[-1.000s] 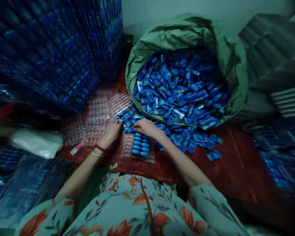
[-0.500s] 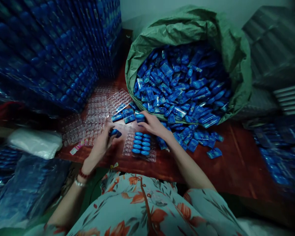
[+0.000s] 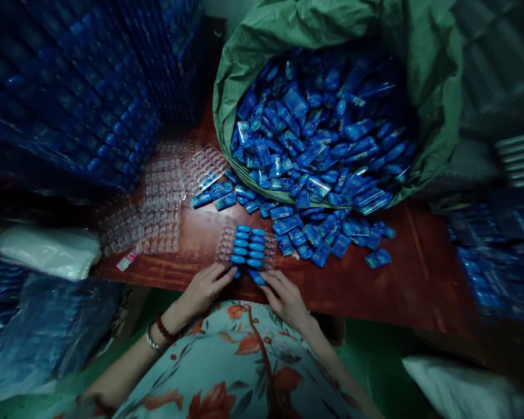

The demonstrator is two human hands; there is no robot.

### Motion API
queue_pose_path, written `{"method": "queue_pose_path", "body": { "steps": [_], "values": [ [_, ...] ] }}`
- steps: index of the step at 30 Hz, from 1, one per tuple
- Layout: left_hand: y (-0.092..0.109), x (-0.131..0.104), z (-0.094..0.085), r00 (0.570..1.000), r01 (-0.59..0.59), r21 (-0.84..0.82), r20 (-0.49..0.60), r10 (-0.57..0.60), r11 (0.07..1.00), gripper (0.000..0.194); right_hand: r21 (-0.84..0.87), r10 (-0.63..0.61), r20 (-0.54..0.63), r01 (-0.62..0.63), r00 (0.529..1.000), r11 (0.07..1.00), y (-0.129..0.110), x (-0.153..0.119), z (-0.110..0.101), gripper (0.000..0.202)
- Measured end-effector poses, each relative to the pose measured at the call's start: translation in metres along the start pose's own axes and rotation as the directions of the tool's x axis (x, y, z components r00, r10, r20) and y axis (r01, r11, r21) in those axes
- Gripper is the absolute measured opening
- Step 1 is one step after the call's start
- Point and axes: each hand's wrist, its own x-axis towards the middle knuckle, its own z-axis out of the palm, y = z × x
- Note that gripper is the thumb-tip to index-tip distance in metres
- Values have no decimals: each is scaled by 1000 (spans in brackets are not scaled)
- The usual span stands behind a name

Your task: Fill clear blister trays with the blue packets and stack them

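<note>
The left fingers point(image 3: 222, 273) are closed on a small blue piece point(image 3: 237, 272), the right fingers point(image 3: 271, 281) on a blue packet point(image 3: 257, 277), both at the near edge of a clear molded tray point(image 3: 226, 240). Just beyond the fingers, two columns of glossy blue ovals point(image 3: 241, 244) lie in the tray's middle. Farther out, loose blue packets point(image 3: 313, 235) spread over the tabletop point(image 3: 402, 279) before an open green sack point(image 3: 436, 110). Empty clear sheets point(image 3: 161, 198) lie beyond the left fingers, off to their left.

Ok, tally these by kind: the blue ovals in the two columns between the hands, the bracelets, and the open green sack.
Blue ovals: 10
Bracelets: 2
Open green sack: 1
Total: 13
</note>
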Motion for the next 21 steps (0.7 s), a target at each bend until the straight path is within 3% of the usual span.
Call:
{"method": "queue_pose_path", "body": {
  "steps": [4,10,15,21],
  "values": [
    [0,1,0,995,-66,55,83,62,996,35,-330,-123,142,164,982,930,-1,-1,-5,31],
    [8,13,-1,972,-4,20,237,-1,1000,31,-612,20,281,163,960,774,-34,18,-4,28],
    [5,11,4,995,-11,-12,97,12,1000,37,-654,60,430,265,901,709,-58,45,3,17],
    [0,2,10,1000,-6,42,-19,7,999,40,-668,53,429,277,902,691,-47,53,0,14]
  ]
}}
